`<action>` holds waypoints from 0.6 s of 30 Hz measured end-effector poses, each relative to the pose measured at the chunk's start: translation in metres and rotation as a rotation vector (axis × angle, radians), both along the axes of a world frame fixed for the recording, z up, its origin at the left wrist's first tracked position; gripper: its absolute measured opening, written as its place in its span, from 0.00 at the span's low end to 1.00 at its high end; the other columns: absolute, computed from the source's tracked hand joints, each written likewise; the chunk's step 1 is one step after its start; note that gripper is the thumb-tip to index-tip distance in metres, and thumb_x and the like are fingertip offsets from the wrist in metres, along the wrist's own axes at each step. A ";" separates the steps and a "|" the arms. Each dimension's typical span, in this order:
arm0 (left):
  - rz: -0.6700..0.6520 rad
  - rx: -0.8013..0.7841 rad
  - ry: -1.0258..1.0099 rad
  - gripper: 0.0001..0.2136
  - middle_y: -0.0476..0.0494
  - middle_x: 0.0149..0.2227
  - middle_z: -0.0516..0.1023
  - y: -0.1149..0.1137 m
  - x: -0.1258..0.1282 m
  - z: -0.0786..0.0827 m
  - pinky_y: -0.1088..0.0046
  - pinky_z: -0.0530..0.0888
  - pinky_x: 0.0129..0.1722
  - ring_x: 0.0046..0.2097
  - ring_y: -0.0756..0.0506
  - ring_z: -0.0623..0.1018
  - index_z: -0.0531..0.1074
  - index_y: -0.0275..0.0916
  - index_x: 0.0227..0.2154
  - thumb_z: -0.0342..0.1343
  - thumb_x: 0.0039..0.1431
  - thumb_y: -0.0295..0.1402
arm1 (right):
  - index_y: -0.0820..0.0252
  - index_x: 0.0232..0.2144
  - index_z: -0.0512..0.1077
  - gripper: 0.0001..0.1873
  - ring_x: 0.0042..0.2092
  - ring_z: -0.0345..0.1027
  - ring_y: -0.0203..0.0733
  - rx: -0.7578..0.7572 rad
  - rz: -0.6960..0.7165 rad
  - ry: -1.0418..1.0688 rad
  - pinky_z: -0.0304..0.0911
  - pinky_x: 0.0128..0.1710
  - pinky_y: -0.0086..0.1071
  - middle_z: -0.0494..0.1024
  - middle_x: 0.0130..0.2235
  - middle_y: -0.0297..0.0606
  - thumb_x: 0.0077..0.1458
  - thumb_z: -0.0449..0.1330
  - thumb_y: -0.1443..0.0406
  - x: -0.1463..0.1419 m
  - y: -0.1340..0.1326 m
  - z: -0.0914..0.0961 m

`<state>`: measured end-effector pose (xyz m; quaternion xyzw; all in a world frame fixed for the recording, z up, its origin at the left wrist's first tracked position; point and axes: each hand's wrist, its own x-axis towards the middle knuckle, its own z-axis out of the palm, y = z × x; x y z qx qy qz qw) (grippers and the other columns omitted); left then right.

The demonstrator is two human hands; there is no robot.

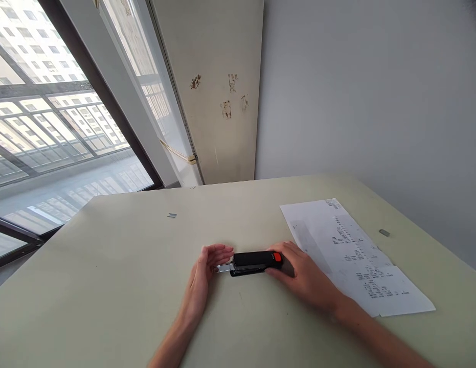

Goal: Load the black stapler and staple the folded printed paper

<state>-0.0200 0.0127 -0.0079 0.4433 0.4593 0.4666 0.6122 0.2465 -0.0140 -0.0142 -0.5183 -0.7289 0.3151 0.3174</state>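
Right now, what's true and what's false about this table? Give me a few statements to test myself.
1. A black stapler lies on the table. True.
2. The printed sheet lies under the stapler. False: it lies to the right, beyond the right hand.
3. Both hands are at the stapler. True: the left hand is at its metal end, the right at its red-tabbed end.
4. The sheet is blank. False: it carries printed text.

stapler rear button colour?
Red-orange, on the black stapler by the right hand; head view.
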 end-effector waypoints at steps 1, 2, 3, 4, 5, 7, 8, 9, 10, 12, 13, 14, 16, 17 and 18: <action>-0.003 -0.003 -0.005 0.29 0.33 0.55 0.81 0.001 0.000 -0.001 0.55 0.68 0.62 0.58 0.34 0.78 0.78 0.37 0.48 0.49 0.68 0.59 | 0.51 0.51 0.71 0.12 0.53 0.71 0.51 -0.028 0.006 0.011 0.68 0.55 0.45 0.78 0.51 0.40 0.68 0.59 0.56 -0.001 -0.001 0.001; -0.003 -0.007 -0.007 0.29 0.33 0.55 0.81 0.001 0.000 -0.001 0.54 0.69 0.62 0.57 0.34 0.78 0.78 0.37 0.47 0.49 0.68 0.59 | 0.50 0.51 0.71 0.12 0.52 0.72 0.50 -0.060 0.015 0.020 0.68 0.53 0.44 0.78 0.51 0.39 0.68 0.60 0.56 -0.001 -0.002 0.001; -0.003 -0.012 -0.007 0.29 0.33 0.55 0.81 0.002 -0.001 -0.001 0.54 0.69 0.61 0.56 0.34 0.79 0.78 0.36 0.47 0.49 0.68 0.59 | 0.50 0.51 0.70 0.13 0.50 0.72 0.49 -0.094 0.026 0.026 0.69 0.51 0.43 0.78 0.51 0.38 0.67 0.60 0.56 -0.001 -0.003 0.002; -0.004 -0.016 -0.005 0.29 0.33 0.54 0.82 0.002 -0.001 -0.001 0.54 0.69 0.61 0.56 0.34 0.79 0.78 0.36 0.46 0.50 0.68 0.59 | 0.49 0.51 0.70 0.13 0.49 0.73 0.48 -0.126 0.036 0.032 0.69 0.49 0.42 0.79 0.50 0.37 0.67 0.60 0.56 -0.002 -0.004 0.003; -0.005 -0.022 0.000 0.29 0.33 0.54 0.82 0.002 -0.002 -0.001 0.54 0.70 0.60 0.55 0.34 0.79 0.78 0.36 0.46 0.50 0.68 0.59 | 0.49 0.51 0.70 0.12 0.46 0.73 0.47 -0.152 0.041 0.040 0.69 0.46 0.41 0.79 0.49 0.37 0.67 0.60 0.55 -0.003 -0.005 0.003; -0.012 -0.031 0.008 0.28 0.32 0.53 0.82 0.002 -0.002 -0.001 0.55 0.70 0.59 0.54 0.34 0.80 0.78 0.36 0.46 0.49 0.68 0.59 | 0.50 0.50 0.70 0.12 0.44 0.73 0.46 -0.179 0.038 0.063 0.67 0.43 0.39 0.79 0.46 0.36 0.68 0.59 0.56 -0.004 -0.006 0.004; -0.017 -0.035 0.006 0.28 0.32 0.53 0.82 0.001 -0.003 -0.001 0.55 0.71 0.58 0.54 0.34 0.80 0.78 0.36 0.46 0.49 0.68 0.58 | 0.50 0.50 0.70 0.11 0.43 0.72 0.46 -0.181 0.031 0.077 0.66 0.43 0.38 0.79 0.45 0.36 0.67 0.59 0.56 -0.005 -0.007 0.005; -0.021 -0.041 -0.001 0.28 0.32 0.53 0.82 0.001 -0.003 0.000 0.56 0.71 0.58 0.55 0.34 0.80 0.78 0.36 0.46 0.49 0.69 0.58 | 0.50 0.49 0.71 0.11 0.42 0.72 0.45 -0.184 0.019 0.089 0.66 0.42 0.38 0.79 0.45 0.35 0.67 0.59 0.56 -0.005 -0.007 0.005; -0.021 -0.051 -0.015 0.27 0.32 0.53 0.82 0.001 -0.003 0.000 0.56 0.71 0.58 0.55 0.33 0.79 0.79 0.36 0.46 0.50 0.69 0.57 | 0.51 0.49 0.71 0.11 0.41 0.71 0.45 -0.191 0.004 0.099 0.65 0.40 0.37 0.79 0.43 0.35 0.67 0.60 0.56 -0.006 -0.008 0.006; -0.008 -0.078 -0.067 0.26 0.32 0.52 0.83 0.001 -0.003 0.002 0.56 0.71 0.58 0.56 0.33 0.79 0.79 0.35 0.45 0.53 0.68 0.55 | 0.51 0.47 0.71 0.12 0.38 0.70 0.44 -0.227 -0.020 0.133 0.63 0.36 0.35 0.78 0.40 0.34 0.66 0.61 0.54 -0.006 -0.008 0.008; 0.008 -0.093 -0.109 0.24 0.32 0.51 0.83 0.002 -0.002 0.003 0.57 0.71 0.58 0.56 0.33 0.79 0.80 0.35 0.44 0.55 0.67 0.54 | 0.52 0.46 0.72 0.13 0.38 0.69 0.44 -0.256 -0.026 0.170 0.62 0.36 0.35 0.78 0.39 0.34 0.65 0.62 0.54 -0.007 -0.008 0.009; 0.024 -0.109 -0.164 0.23 0.32 0.51 0.84 0.002 -0.002 0.004 0.57 0.71 0.59 0.56 0.33 0.79 0.80 0.34 0.43 0.57 0.66 0.52 | 0.52 0.46 0.72 0.14 0.38 0.69 0.44 -0.294 -0.024 0.225 0.63 0.37 0.35 0.77 0.38 0.34 0.64 0.63 0.53 -0.007 -0.008 0.011; 0.051 -0.150 -0.316 0.20 0.31 0.51 0.84 0.002 0.001 0.007 0.58 0.70 0.62 0.58 0.33 0.79 0.81 0.33 0.41 0.57 0.67 0.48 | 0.53 0.45 0.72 0.16 0.41 0.70 0.45 -0.396 0.001 0.371 0.64 0.41 0.35 0.77 0.38 0.34 0.63 0.65 0.51 -0.007 -0.009 0.017; 0.057 -0.185 -0.405 0.19 0.30 0.52 0.83 0.002 0.002 0.009 0.58 0.70 0.63 0.58 0.34 0.79 0.81 0.32 0.41 0.56 0.69 0.46 | 0.53 0.44 0.72 0.17 0.42 0.70 0.44 -0.460 0.023 0.449 0.64 0.42 0.35 0.78 0.39 0.34 0.62 0.66 0.50 -0.007 -0.009 0.019; 0.058 -0.231 -0.495 0.19 0.29 0.53 0.83 0.002 0.003 0.010 0.59 0.70 0.63 0.59 0.35 0.79 0.82 0.31 0.41 0.54 0.70 0.44 | 0.54 0.44 0.73 0.18 0.42 0.70 0.44 -0.526 0.049 0.520 0.64 0.42 0.35 0.78 0.39 0.34 0.61 0.67 0.50 -0.008 -0.010 0.022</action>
